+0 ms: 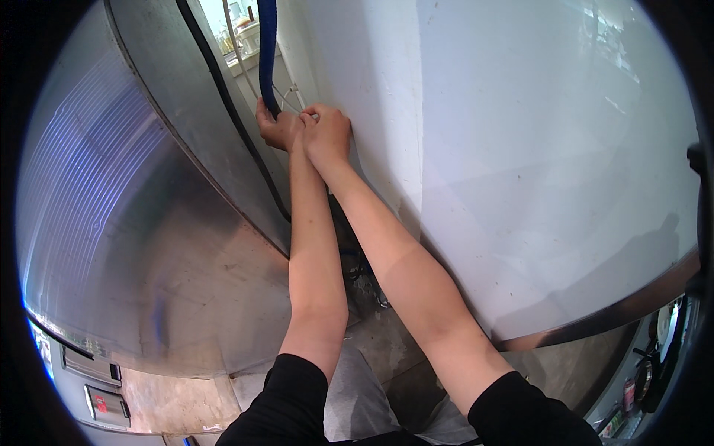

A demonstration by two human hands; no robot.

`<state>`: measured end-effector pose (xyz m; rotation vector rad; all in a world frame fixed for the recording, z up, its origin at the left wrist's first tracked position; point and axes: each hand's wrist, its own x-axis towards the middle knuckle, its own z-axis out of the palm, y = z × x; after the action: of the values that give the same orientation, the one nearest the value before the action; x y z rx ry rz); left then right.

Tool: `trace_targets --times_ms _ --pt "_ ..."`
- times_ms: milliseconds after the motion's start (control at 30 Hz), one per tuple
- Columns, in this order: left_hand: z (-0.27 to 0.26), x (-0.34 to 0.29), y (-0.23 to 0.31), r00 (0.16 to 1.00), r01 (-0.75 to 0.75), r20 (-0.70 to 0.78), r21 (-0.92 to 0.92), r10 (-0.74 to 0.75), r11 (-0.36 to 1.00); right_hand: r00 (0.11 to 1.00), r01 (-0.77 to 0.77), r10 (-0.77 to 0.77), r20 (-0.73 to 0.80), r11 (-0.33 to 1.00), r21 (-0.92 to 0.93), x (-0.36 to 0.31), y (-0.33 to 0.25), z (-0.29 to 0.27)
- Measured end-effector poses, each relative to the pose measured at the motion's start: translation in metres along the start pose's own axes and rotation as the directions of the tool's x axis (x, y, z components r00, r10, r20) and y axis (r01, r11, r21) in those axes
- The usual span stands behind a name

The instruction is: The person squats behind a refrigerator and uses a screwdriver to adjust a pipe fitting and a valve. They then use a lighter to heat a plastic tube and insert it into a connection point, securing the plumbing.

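A white panel fills the right side; a shiny metal cabinet stands opposite on the left, a narrow gap between them, with tiled floor below; a black cable hangs down the gap, apart from the cabinet's dark right edge. A blue hose drops from above, left of the panel's left edge, its lower part running into the bend of the left hand; I cannot tell whether those fingers close tightly on it. The right hand overlaps the left wrist, its fingers bent inward; I cannot tell what, if anything, they pinch; a thin white cord hangs left of the hose.
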<state>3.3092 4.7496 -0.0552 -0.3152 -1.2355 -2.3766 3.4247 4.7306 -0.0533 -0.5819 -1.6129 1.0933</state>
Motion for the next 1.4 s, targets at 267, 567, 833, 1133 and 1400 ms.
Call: trace_targets --times_ms 267,567,833,1133,1400 --pt "0.000 -0.001 0.001 1.000 0.026 -0.011 -0.012 -0.026 1.000 0.983 -0.150 0.160 0.093 0.983 -0.107 0.002 -0.002 -0.001" --pt "0.000 -0.002 0.003 0.999 0.020 -0.033 0.021 -0.019 1.000 0.962 -0.158 0.196 0.192 0.967 -0.200 0.014 -0.005 -0.003" --pt "0.001 -0.003 0.000 1.000 0.008 -0.001 -0.056 -0.008 0.998 0.965 -0.133 0.188 0.183 0.952 -0.274 0.012 -0.012 -0.008" --pt "-0.005 0.001 -0.017 0.999 -0.048 0.021 -0.007 0.048 0.999 0.963 -0.154 0.213 0.163 0.937 -0.312 0.010 -0.015 -0.009" --pt "-0.010 -0.011 -0.002 0.992 -0.116 -0.022 0.270 0.126 0.956 0.987 0.016 0.040 0.158 0.940 -0.340 -0.023 0.006 -0.025"
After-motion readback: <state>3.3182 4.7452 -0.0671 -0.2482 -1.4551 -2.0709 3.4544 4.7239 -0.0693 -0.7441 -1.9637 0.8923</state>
